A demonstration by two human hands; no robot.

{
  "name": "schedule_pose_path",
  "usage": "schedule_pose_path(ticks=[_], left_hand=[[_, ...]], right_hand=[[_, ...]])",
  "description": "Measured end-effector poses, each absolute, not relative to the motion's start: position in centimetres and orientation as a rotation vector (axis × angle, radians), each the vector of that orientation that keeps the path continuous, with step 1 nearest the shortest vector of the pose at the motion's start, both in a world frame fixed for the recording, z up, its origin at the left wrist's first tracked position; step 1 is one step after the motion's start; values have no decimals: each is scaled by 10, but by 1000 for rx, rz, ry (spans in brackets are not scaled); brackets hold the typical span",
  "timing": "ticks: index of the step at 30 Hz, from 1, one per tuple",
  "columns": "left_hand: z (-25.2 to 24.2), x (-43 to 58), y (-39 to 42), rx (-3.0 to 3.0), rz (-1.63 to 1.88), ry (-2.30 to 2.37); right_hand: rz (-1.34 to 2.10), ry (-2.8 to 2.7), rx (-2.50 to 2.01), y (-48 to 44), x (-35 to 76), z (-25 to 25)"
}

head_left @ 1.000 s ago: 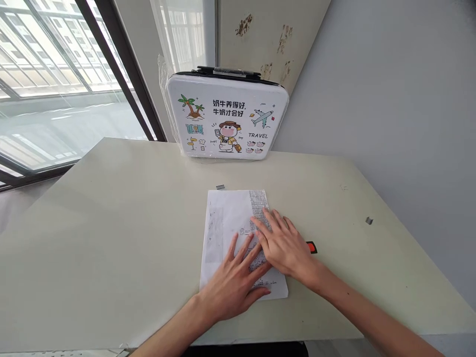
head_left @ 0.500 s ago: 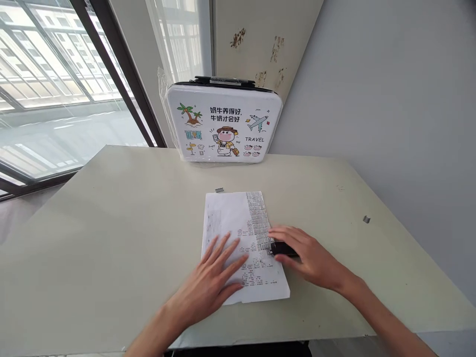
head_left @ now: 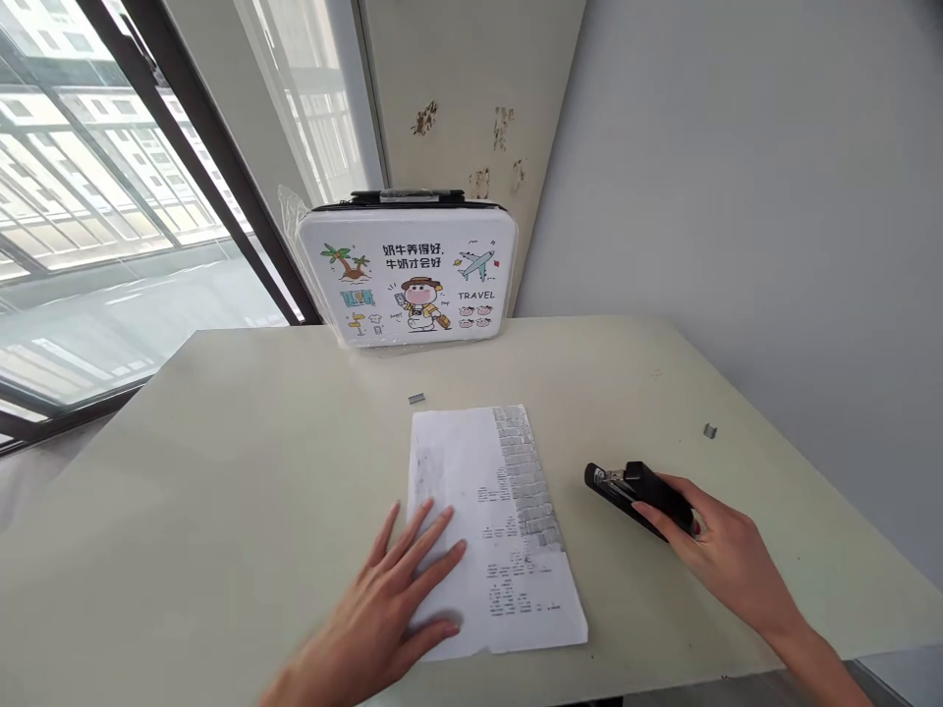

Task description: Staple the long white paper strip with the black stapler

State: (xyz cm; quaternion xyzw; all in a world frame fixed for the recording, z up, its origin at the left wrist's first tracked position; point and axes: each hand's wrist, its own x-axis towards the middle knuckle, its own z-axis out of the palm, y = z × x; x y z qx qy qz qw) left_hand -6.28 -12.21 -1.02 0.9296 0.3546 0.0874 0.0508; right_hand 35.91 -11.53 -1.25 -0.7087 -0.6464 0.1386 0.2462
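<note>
My left hand (head_left: 398, 589) lies flat with spread fingers on the lower left of a printed sheet of paper (head_left: 461, 462). Rows of staples (head_left: 526, 471) cover the sheet's upper right edge. Gripped in my right hand (head_left: 726, 555) is a black stapler (head_left: 648, 496), tilted, to the right of the paper and apart from it. The stapler's jaws point up and left, with a gap between them at the front.
A short strip of staples (head_left: 416, 399) lies behind the paper, and another staple piece (head_left: 709, 431) lies at the right of the table (head_left: 257, 491). A white cartoon-printed case (head_left: 413, 275) stands at the back. A window (head_left: 95, 216) is at the left, a grey wall (head_left: 737, 167) at the right.
My right hand has moved right, off the paper's edge, and now has the stapler in its grip. My left hand stays on the sheet. The camera view has shifted slightly.
</note>
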Motion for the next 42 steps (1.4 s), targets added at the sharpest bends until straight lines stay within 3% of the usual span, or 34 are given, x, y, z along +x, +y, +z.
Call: schedule_pose_path(ticks=[12,17,23,32,42], left_hand=[[-42,130,-30,2758,506,763],[-45,162,-20,2758,556,710],[-27,110,-16,2595,630,553],[-18,-11,-1,1788,949,1298],[-19,-39,6,1529,1075,1471]], right_hand=[[390,-1573,-1877,-120,350,23],[416,-1524,-1871,-112,343,27],[485,-1639,-1765,-85,329,20],[535,-2053,-1470,-17,256,3],[682,-2067,-1279,7,205,-9]])
